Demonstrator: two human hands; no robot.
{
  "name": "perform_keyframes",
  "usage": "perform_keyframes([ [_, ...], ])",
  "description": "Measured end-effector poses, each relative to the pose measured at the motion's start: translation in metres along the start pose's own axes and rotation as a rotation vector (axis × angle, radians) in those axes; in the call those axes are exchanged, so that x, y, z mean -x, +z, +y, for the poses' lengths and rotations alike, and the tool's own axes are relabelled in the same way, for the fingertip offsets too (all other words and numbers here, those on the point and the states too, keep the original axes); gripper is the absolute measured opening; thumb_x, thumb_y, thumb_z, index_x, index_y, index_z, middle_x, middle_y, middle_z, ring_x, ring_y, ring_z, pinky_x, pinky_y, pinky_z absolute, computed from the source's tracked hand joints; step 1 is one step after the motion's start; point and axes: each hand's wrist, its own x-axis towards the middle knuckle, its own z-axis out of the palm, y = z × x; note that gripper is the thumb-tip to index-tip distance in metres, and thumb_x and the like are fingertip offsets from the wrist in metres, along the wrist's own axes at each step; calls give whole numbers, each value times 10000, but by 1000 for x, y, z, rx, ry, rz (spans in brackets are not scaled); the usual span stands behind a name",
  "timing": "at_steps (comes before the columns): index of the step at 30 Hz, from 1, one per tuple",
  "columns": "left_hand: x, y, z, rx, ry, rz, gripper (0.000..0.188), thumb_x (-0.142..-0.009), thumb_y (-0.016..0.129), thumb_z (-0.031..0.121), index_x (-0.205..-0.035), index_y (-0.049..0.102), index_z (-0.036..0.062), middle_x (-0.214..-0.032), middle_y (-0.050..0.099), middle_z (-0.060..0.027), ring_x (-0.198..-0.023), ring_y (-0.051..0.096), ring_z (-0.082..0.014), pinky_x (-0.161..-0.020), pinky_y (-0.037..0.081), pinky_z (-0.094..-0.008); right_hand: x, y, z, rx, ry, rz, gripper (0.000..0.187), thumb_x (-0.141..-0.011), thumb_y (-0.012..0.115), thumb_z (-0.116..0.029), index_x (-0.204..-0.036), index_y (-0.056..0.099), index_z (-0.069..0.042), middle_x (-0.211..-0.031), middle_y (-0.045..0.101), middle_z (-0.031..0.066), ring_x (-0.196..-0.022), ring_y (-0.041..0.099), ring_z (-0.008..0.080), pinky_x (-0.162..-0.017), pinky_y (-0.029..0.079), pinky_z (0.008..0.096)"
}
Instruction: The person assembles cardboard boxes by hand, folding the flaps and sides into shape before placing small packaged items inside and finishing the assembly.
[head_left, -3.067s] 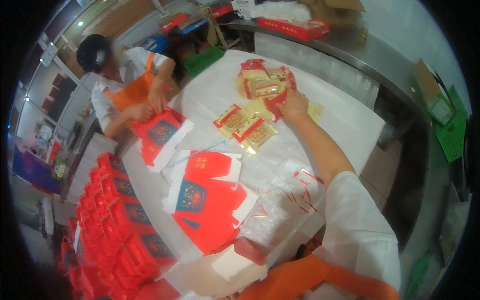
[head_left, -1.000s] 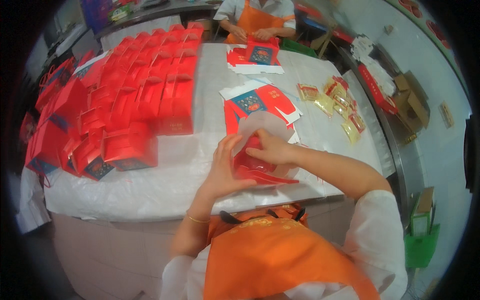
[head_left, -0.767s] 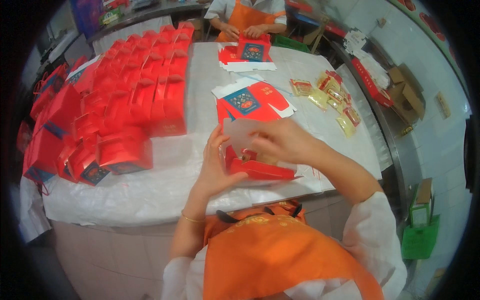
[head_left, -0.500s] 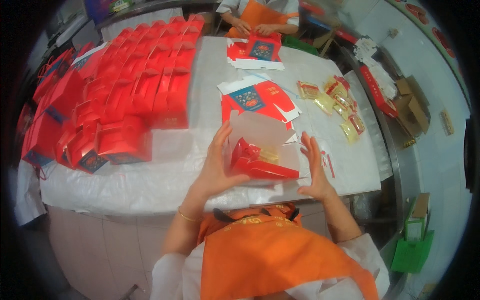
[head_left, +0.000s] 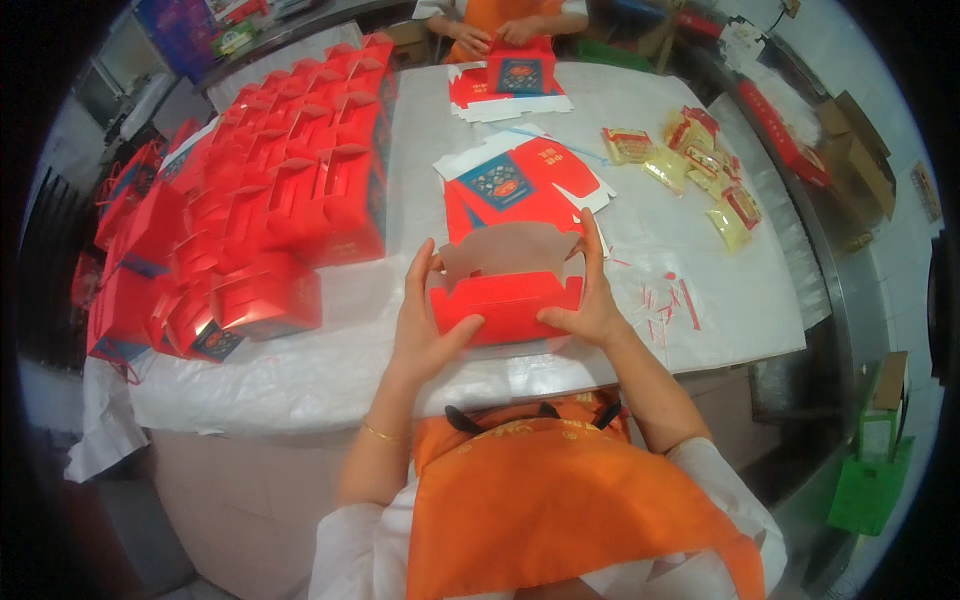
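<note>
A red cardboard box (head_left: 508, 300) with a pale inside stands upright near the table's front edge, its top open and flaps raised. My left hand (head_left: 420, 325) grips its left end, thumb on the front panel and fingers up along the side. My right hand (head_left: 592, 305) holds the right end the same way. How far the box's inside is filled cannot be seen. Just beyond it lie flat red box blanks (head_left: 565, 178) with a blue patterned panel and white edges.
Rows of folded red boxes (head_left: 345, 205) fill the table's left side. Wrapped yellow and red packets (head_left: 665, 170) lie at right, thin red strips (head_left: 688, 303) nearer me. Across the table (head_left: 400, 372), a co-worker's hands (head_left: 515, 30) hold another red box (head_left: 522, 74).
My hands have closed in from both sides and now grip the box. Its front panel stands up, hiding the red and yellow contents that showed before.
</note>
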Motion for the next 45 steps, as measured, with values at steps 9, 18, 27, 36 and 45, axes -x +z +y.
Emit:
perform_keyframes([
  [9,-2,-2,-1,-137,23,11,911,-755,860,103,-1520,370,28,-1484,440,-165,-1394,431,-280,-1173,350,-390,-12,-31,-31,364,-187,-134,645,-717,824,-155,-1314,588,-84,-1259,588,119,-1183,568,306,-1036,451,408],
  [18,4,-4,25,-734,403,51,1029,-647,946,214,-1503,396,63,-1525,377,-200,-1404,398,-369,-1138,392,-456,-33,-43,-64,576,-250,-414,564,-746,819,-291,-1226,629,-64,-1110,654,109,-1041,630,320,-887,494,421],
  [27,7,4,36,-638,400,60,681,-733,861,109,-1344,565,52,-1337,595,-156,-1298,544,-346,-1144,370,-495,-51,-30,-54,646,-332,-366,476,-779,815,-405,-1048,616,-66,-977,614,123,-913,626,343,-760,507,441],
  [36,8,-8,40,-715,398,4,464,-789,815,107,-1212,626,74,-1197,677,-114,-1223,604,-314,-1163,314,-508,-64,-27,-63,625,-436,-613,441,-808,796,-394,-1046,630,-63,-930,604,120,-887,624,338,-744,505,437],
  [45,-3,-9,49,-760,276,-70,239,-787,810,133,-957,658,61,-848,668,-72,-804,632,-279,-1113,370,-492,-81,-18,-70,662,-204,-857,399,-836,789,-320,-1075,652,-31,-970,639,165,-910,632,379,-777,515,445],
])
